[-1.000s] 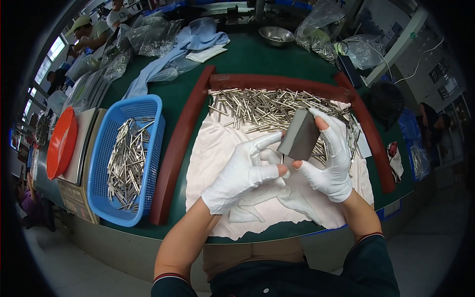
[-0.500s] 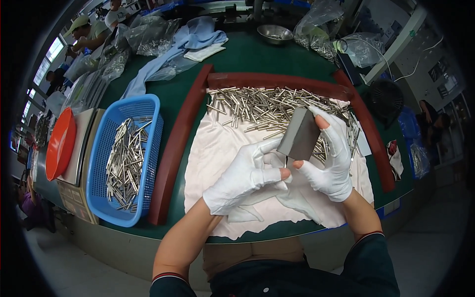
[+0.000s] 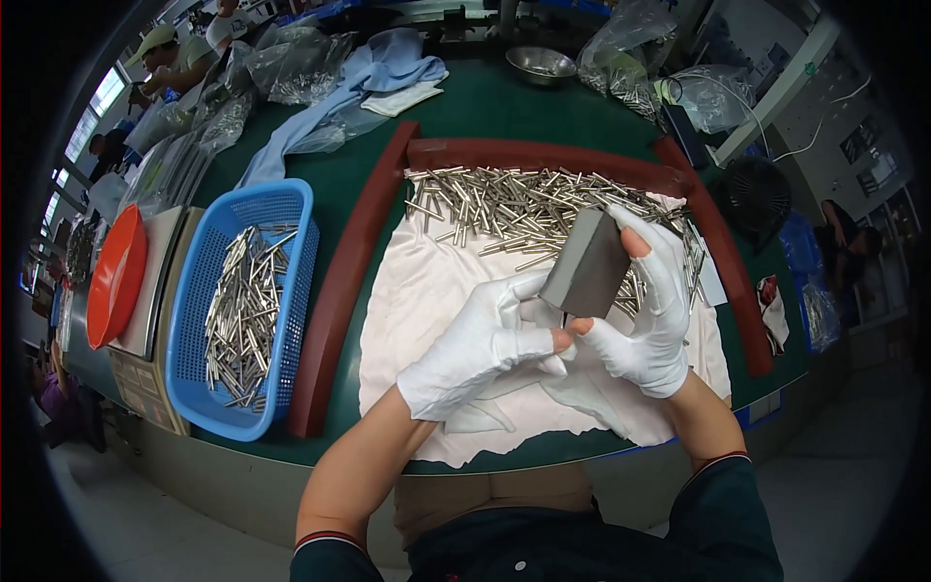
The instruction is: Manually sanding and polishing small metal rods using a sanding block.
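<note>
Fingers of the white-gloved right hand (image 3: 655,341) grip a dark grey rectangular block (image 3: 588,264) above a pale pink cloth (image 3: 417,301) on the green bench (image 3: 475,112). The white-gloved left hand (image 3: 477,338) curls near the block's lower left edge; whether it grips anything cannot be told. Shiny cylindrical metal rods (image 3: 495,202) lie piled beyond.

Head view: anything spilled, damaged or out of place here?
Nothing looks spilled: the heap of silvery metal rods lies inside the dark-red three-sided frame. Mildly odd: the pale pink cloth has a ragged front edge, as if roughly cut. The white fabric glove on the right hand leaves the thumb tip bare, possibly by design.
</note>
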Demonstrator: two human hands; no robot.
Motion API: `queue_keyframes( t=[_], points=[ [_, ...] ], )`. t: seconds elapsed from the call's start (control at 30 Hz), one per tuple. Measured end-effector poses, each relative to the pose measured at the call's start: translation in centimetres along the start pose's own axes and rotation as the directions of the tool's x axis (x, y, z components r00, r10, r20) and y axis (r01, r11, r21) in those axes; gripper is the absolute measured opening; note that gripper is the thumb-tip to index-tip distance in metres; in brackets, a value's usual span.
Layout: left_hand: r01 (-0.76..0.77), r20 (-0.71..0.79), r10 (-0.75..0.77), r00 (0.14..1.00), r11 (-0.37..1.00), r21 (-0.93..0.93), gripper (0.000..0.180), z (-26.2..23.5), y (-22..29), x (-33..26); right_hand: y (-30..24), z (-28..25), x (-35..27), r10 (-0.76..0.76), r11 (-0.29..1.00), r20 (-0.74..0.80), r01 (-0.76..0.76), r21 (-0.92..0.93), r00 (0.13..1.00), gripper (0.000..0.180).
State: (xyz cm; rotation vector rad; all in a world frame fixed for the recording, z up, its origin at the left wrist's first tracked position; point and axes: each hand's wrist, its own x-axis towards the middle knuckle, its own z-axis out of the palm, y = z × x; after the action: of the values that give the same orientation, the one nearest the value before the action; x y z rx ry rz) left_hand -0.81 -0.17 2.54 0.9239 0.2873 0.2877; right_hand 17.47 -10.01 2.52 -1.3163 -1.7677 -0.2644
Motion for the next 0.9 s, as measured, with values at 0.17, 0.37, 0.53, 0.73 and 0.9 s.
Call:
queue_keyframes(
  t=[0.17, 0.37, 0.53, 0.73, 0.9],
  points=[
    [-0.012, -0.013, 0.012, 1.000, 1.000, 0.028, 0.074, -0.5, 0.1, 0.0, 0.3, -0.2, -0.2, 0.016, 1.000, 0.014, -0.016, -0.016, 1.000, 0.084],
    [-0.023, -0.028, 0.025, 0.999, 0.998, 0.060, 0.076, -0.7, 0.1, -0.2, -0.2, 0.0, -0.3, -0.007, 0.999, -0.035, 0.005, -0.041, 0.999, 0.086],
    [-0.032, -0.066, 0.035, 0.997, 0.999, 0.040, 0.077, -0.4, -0.4, 0.0, -0.3, 0.3, -0.5, 0.028, 0.996, -0.037, -0.031, -0.079, 0.999, 0.086],
    [-0.004, -0.083, 0.010, 0.996, 0.998, 0.070, 0.072, -0.5, -0.5, -0.1, -0.4, 0.4, -0.7, 0.076, 0.996, -0.035, -0.077, -0.041, 0.997, 0.086],
    [-0.013, -0.090, 0.014, 0.996, 1.000, 0.012, 0.072, -0.3, -0.3, 0.3, -0.3, 0.0, -0.4, 0.084, 0.996, -0.028, -0.085, -0.018, 0.996, 0.087]
  ],
)
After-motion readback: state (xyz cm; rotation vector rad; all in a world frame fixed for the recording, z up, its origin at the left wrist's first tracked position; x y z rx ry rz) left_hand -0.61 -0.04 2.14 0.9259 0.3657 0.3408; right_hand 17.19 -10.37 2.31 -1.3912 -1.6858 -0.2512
